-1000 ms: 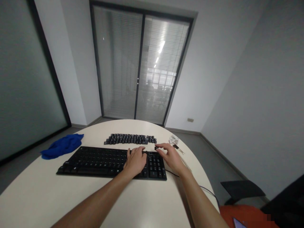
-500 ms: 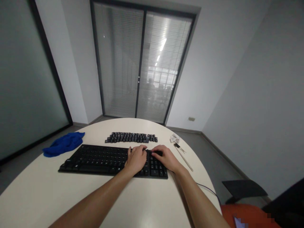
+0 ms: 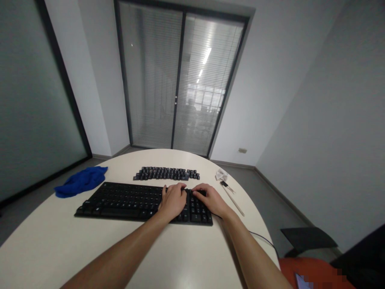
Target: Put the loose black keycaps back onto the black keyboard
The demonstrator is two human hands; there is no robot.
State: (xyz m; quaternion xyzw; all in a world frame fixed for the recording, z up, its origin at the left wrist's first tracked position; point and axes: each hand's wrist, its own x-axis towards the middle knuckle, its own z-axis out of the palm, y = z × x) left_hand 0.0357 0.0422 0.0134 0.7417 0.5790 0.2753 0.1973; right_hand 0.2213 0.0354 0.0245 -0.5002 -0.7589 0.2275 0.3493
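A black keyboard (image 3: 120, 202) lies across the table in front of me. My left hand (image 3: 173, 199) rests on it right of the middle, palm down, its fingers a little apart and partly bent. At the top of the number pad (image 3: 196, 208), my right hand (image 3: 210, 198) has its thumb and fingers brought close together; whatever may be between the tips is too small to make out. Both hands' fingertips are near each other at the keyboard's far edge. Beyond the keyboard, several loose black keycaps (image 3: 165, 174) stand in rows on the table.
A crumpled blue cloth (image 3: 82, 182) lies on the left of the round, pale table (image 3: 177, 253). To the right are a thin stick-like tool (image 3: 236, 204), a small dark-ended item (image 3: 224, 184) and a clear crumpled thing (image 3: 221, 175). A cable (image 3: 261, 237) runs over the right edge near an orange-seated chair (image 3: 313, 269).
Almost nothing differs. Both hands stay at the same spots on the keyboard, and the view has shifted very slightly.
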